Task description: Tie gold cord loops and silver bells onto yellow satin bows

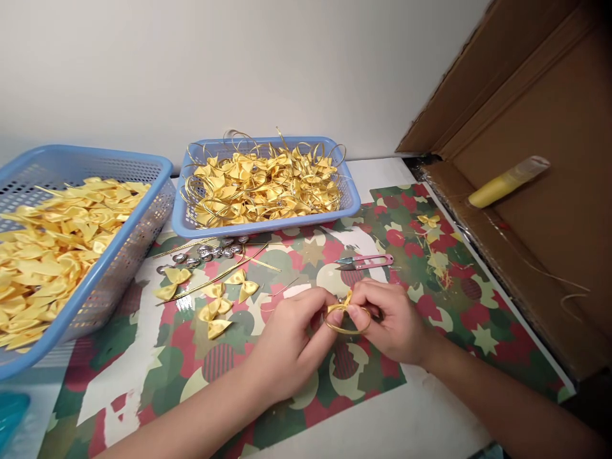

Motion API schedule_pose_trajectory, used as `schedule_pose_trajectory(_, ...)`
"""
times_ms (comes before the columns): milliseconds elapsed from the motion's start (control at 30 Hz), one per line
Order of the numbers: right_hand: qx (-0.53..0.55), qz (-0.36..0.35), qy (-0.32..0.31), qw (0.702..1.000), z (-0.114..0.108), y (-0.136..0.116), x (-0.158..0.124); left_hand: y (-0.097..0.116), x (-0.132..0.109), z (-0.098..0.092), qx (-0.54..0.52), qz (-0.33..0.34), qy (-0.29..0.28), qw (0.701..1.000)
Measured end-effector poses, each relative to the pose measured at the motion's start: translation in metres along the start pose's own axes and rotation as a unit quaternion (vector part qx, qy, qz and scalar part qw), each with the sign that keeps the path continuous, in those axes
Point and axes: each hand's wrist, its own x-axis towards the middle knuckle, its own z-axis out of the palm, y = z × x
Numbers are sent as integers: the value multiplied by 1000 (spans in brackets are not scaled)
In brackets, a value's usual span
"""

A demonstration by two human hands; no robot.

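Observation:
Near the middle of the patterned sheet, my left hand [299, 338] and my right hand [394, 322] meet with their fingertips pinched on a small yellow bow [348, 298]. A loop of gold cord [351, 332] hangs below the fingertips, and a small silver piece shows beside the bow. The fingers partly cover the bow. Pink-handled thread snips [370, 260] lie just beyond my hands. Left of my left hand are several loose yellow bows [243, 285], with silver bells [205, 253] and straight gold cords [210, 282] behind them.
A blue basket [265, 227] at the back holds yellow bows with gold loops. Another blue basket [102, 268] at the left is full of yellow bows. At the right stand a cardboard wall [540, 127] with a yellow-filled tube [507, 183] and thread scraps [437, 261].

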Motion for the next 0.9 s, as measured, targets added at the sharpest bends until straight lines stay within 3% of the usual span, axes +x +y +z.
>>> schedule_pose_trajectory(133, -47, -24, -33, 998, -10, 3, 4, 0, 0, 1, -81, -57, 3, 995)
schedule_pose_trajectory(200, -113, -37, -17, 993, -20, 12, 7, -1, 1, 1, -143, -103, 3, 984)
schedule_pose_trajectory(300, -287, -14, 22, 958, -37, 32, 11, 0, 3, 1, -257, -188, -21, 948)
schedule_pose_trajectory(367, -370, 22, 11, 929, -43, 45, 12, 1, 5, 2, -340, -234, -29, 911)
schedule_pose_trajectory(467, -398, 58, -25, 915, -45, 54, 12, 2, 7, 3, -423, -271, -19, 865)
schedule_pose_trajectory(567, -377, 92, -33, 921, -45, 51, 12, 4, 8, 3, -450, -292, -32, 844)
schedule_pose_trajectory(700, -221, 144, -24, 964, -53, 30, 9, 4, 8, 2, -431, -282, -26, 856)
schedule_pose_trajectory(800, -146, 79, -59, 984, -56, 8, 3, 4, 8, 1, -367, -260, 19, 893)
schedule_pose_trajectory(900, -175, 9, -63, 983, -51, -5, -2, 5, 6, 1, -290, -238, 39, 926)
